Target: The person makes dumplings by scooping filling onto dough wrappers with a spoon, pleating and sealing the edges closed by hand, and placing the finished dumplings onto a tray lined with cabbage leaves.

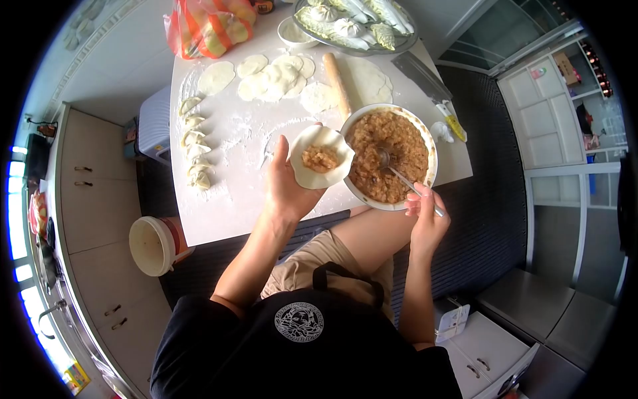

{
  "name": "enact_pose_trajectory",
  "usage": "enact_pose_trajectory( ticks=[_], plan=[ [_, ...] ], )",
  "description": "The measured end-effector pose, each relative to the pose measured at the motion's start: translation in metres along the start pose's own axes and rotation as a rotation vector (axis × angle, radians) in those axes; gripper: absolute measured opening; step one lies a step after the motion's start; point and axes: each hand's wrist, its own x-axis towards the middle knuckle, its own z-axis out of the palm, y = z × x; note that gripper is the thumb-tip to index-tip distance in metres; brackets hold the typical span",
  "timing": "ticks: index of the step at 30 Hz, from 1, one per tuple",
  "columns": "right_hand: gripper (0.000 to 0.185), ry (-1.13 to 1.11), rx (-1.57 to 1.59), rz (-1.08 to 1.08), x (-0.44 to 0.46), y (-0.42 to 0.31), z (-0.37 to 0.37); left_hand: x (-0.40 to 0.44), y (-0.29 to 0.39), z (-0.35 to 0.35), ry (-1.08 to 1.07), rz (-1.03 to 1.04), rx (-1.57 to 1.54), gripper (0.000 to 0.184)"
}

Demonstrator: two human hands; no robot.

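My left hand [290, 179] holds a round dumpling wrapper [302, 174] on its palm and fingers, thumb raised at the side. A lump of brown filling [319, 159] lies in the wrapper's middle. The wrapper's right edge is beside the rim of a white bowl [433, 159], and I cannot tell whether they touch. Minced filling [405, 139] fills much of that bowl. My right hand [428, 219] is closed round the handle of a metal spoon [407, 181], whose head rests in the filling.
Folded dumplings [195, 151] line the table's left side. Flat wrappers [272, 80], a rolling pin [336, 83] and a cleaver [423, 76] lie farther back. Behind stand a cabbage tray [359, 46], a small bowl [296, 34] and a plastic bag [209, 30]. A bucket [149, 246] is at floor left.
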Motion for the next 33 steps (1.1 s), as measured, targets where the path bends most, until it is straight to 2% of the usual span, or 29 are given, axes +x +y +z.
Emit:
enact_pose_trajectory(
  ticks=[5,8,11,15,18,20,22,23,28,31,33],
  plan=[
    [0.031,0.035,0.298,0.269,0.013,0.012,-0.010,0.003,-0.002,0.000,-0.017,-0.009,-0.021,0.064],
    [0.031,0.045,0.357,0.191,0.012,0.013,-0.014,0.004,-0.003,0.002,0.005,-0.009,-0.026,0.064],
    [0.031,0.080,0.145,-0.048,0.003,-0.003,-0.013,0.006,-0.005,0.004,0.014,-0.020,-0.034,0.067],
    [0.031,0.047,0.309,-0.108,-0.006,-0.027,-0.020,0.011,-0.016,0.012,0.007,-0.075,-0.041,0.067],
    [0.028,-0.099,0.304,-0.333,-0.015,-0.032,-0.013,0.016,-0.026,0.016,0.037,-0.162,-0.039,0.068],
    [0.021,-0.223,-0.025,-0.590,-0.019,-0.032,-0.013,0.021,-0.032,0.014,-0.030,-0.217,-0.057,0.068],
    [0.030,-0.351,-0.359,-0.880,-0.019,-0.041,-0.012,0.024,-0.036,0.013,-0.050,-0.247,-0.080,0.069],
    [0.030,-0.358,-0.401,-0.924,-0.021,-0.037,-0.014,0.023,-0.037,0.014,-0.052,-0.248,-0.077,0.068],
    [0.028,-0.254,-0.221,-0.895,-0.026,-0.037,-0.020,0.020,-0.036,0.019,-0.068,-0.239,-0.035,0.067],
    [0.023,-0.400,-0.324,-0.876,-0.023,-0.043,-0.019,0.021,-0.036,0.017,-0.155,-0.224,0.002,0.066],
    [0.017,-0.374,-0.294,-0.870,-0.026,-0.039,-0.023,0.020,-0.035,0.018,-0.155,-0.211,0.003,0.067]
  ],
)
